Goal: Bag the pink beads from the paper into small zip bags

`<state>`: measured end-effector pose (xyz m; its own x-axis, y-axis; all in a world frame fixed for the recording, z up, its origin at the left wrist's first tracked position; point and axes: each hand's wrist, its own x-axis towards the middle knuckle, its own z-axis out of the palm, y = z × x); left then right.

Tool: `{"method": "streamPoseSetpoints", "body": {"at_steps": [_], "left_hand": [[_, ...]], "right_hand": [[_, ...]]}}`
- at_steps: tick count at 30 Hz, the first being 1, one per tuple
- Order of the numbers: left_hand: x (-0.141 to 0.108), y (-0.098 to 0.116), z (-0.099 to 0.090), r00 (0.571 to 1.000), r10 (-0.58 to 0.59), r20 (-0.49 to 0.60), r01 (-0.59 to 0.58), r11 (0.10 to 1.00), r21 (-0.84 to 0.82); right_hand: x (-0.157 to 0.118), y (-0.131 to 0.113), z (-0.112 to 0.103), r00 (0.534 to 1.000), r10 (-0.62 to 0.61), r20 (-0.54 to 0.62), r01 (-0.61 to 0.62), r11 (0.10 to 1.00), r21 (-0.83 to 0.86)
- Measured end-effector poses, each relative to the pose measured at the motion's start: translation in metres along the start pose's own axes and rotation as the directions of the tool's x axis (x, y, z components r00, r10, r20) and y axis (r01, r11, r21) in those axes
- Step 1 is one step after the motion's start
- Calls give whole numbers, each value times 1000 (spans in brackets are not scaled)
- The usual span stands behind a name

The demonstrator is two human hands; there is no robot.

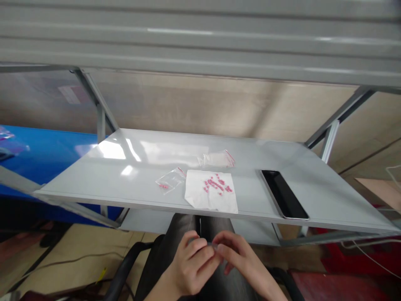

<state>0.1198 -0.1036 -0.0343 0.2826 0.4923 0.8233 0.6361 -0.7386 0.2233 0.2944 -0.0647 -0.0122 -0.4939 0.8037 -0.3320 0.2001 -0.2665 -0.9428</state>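
The left hand (191,265) and right hand (242,259) meet low over the person's lap, just below the shelf's front edge; the thumbs and forefingers of both are clenched in a close pinch on a thin pale sliver (210,243), too small to identify, while the other fingers curl loosely; the sliver sits between the fingertips, above the dark trousers (200,228); the two hands probably brace each other because the piece is so fine. On the grey metal shelf (156,152) ahead, a white tissue (210,198) lies near the front edge with a scatter of pink beads (216,184) on it; the soft paper seems placed to stop them rolling on the slick surface. Just left of the tissue, and touching it, lies a small clear bag (169,179) with a few beads inside; a second clear bag (216,159) lies flat behind the tissue; a black phone (283,194) rests well to the right, apart from the beads, perhaps to keep it out of the way.
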Motion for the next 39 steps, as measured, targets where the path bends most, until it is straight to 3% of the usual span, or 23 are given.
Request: {"method": "streamPoseSetpoints", "body": {"at_steps": [6,9,11,16,19,22,24,25,26,27,28,29,30,31,32,33,36,39], "left_hand": [[-29,2,10,959,-159,235,180,981,-71],[-39,3,18,936,-233,263,290,936,-202],[-41,6,22,936,-270,224,323,914,-247],[-37,18,26,931,-344,122,361,917,-170],[-37,22,27,944,-299,136,321,930,-179],[-43,25,28,959,-248,140,272,943,-190],[-47,27,29,965,-262,19,258,932,-256],[-46,29,29,941,-328,-81,287,903,-320],[-44,30,29,881,-443,-166,345,842,-415],[-39,31,28,772,-603,-201,425,725,-541],[-32,33,26,612,-775,-160,504,538,-676],[-24,34,24,444,-896,-22,540,287,-791],[-15,34,21,318,-933,167,510,21,-860],[-5,35,17,252,-902,349,450,-210,-868],[3,36,14,243,-844,477,403,-360,-841],[11,37,10,258,-796,547,382,-436,-815],[23,41,4,322,-735,597,367,-484,-794],[24,41,4,300,-702,646,285,-580,-763]], "right_hand": [[-5,10,-7,989,-49,-140,25,985,-169],[-6,6,-7,996,-30,-81,14,982,-186],[-7,5,-6,1000,19,-7,-19,995,-99],[-4,21,-7,993,71,96,-86,984,155],[-2,31,-7,996,91,-2,-90,986,140],[-2,29,-8,986,21,-163,-7,996,88],[-4,22,-10,977,-40,-209,64,992,109],[-5,17,-11,976,-62,-211,93,986,139],[-7,11,-13,975,-82,-208,119,978,173],[-9,5,-14,972,-105,-211,148,969,197],[-10,0,-16,963,-141,-230,187,963,194],[-12,-6,-17,947,-189,-258,234,959,158],[-14,-12,-18,926,-246,-287,283,954,94],[-16,-17,-18,900,-306,-309,327,945,17],[-17,-22,-18,878,-356,-320,358,932,-57],[-19,-25,-18,865,-383,-326,367,924,-112],[-21,-29,-18,885,-303,-354,271,953,-137],[-18,-24,-21,929,-154,-337,142,988,-58]]}}
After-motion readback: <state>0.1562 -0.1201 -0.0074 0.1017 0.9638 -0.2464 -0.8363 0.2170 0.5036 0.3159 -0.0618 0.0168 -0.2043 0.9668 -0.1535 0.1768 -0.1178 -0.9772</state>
